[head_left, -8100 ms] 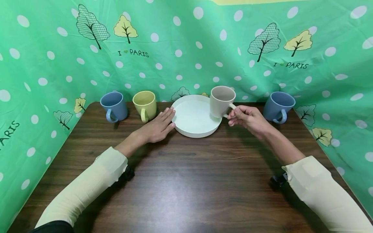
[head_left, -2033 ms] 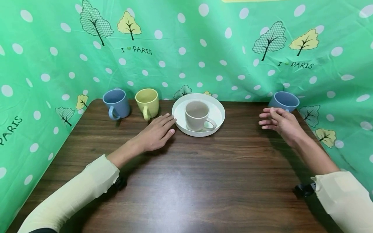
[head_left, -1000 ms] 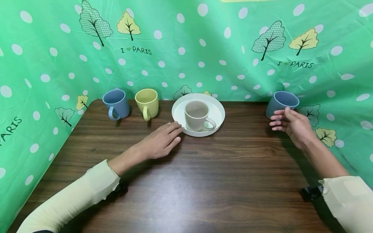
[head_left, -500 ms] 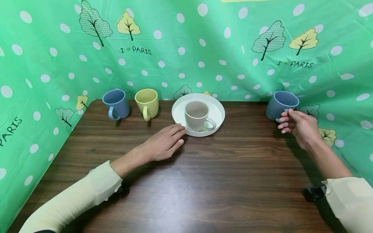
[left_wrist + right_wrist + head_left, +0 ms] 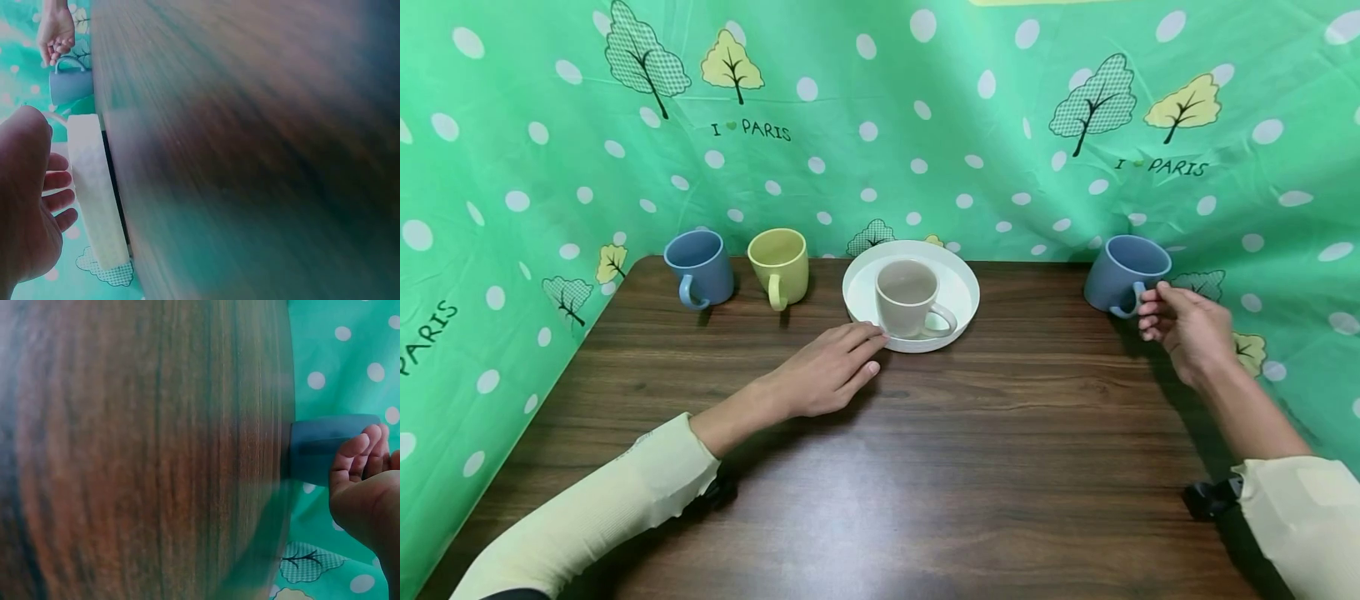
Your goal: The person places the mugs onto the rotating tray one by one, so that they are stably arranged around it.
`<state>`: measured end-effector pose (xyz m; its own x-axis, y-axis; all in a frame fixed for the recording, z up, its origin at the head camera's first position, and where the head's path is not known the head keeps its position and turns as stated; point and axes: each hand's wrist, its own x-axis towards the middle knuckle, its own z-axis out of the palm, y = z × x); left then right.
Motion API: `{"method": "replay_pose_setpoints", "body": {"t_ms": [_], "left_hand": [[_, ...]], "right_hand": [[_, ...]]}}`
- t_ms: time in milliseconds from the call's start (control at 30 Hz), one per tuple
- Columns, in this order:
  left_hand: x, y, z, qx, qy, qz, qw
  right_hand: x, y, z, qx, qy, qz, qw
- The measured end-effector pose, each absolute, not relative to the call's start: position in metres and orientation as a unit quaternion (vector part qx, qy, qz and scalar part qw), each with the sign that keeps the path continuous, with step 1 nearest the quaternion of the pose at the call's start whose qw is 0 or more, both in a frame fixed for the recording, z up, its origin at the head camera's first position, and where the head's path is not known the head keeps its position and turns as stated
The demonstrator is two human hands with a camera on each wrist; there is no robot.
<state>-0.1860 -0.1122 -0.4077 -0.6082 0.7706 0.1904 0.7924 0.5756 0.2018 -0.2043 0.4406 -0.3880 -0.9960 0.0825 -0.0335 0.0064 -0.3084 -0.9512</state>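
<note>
A beige mug [image 5: 907, 297] stands upright in a round white tray [image 5: 862, 275] at the back middle of the table. My left hand [image 5: 827, 371] lies palm down, its fairly straight fingers right at the tray's front rim; in the left wrist view the fingers [image 5: 57, 181] are beside the tray wall [image 5: 97, 194]. At the back right stands a blue mug [image 5: 1116, 271], handle toward me. My right hand [image 5: 1191, 329] is just right of that handle, fingers loosely bent. In the right wrist view the fingers [image 5: 356, 450] overlap the blue mug [image 5: 312, 450].
Another blue mug [image 5: 700, 267] and a yellow mug [image 5: 780, 268] stand at the back left, handles toward the front. A green dotted cloth [image 5: 850, 100] hangs behind and beside the dark wooden table [image 5: 940, 467].
The beige mug, earlier held by the right hand, now stands in the tray. The right hand has moved right, past the blue mug's handle. The left hand has slid right along the tray's front.
</note>
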Motion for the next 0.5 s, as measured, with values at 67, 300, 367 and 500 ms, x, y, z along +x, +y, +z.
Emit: {"method": "replay_pose_setpoints", "body": {"t_ms": [67,300,367,500], "left_hand": [[-0.186,-0.1117,-0.4077,-0.442,-0.886,-0.135,0.042],[-0.1867,-0.1091,-0.4084,-0.447,-0.883,-0.134,0.042],[-0.1868,-0.1085,-0.4089,-0.449,-0.883,-0.133,0.041],[-0.1864,-0.1075,-0.4098,-0.451,-0.882,-0.133,0.04]], "right_hand": [[-0.2046,0.4417,-0.3875,-0.042,-0.585,0.809,0.026],[-0.2055,0.4453,-0.3873,-0.062,-0.577,0.814,0.036],[-0.206,0.4463,-0.3881,-0.067,-0.579,0.811,0.04],[-0.2074,0.4485,-0.3894,-0.069,-0.574,0.815,0.037]]}}
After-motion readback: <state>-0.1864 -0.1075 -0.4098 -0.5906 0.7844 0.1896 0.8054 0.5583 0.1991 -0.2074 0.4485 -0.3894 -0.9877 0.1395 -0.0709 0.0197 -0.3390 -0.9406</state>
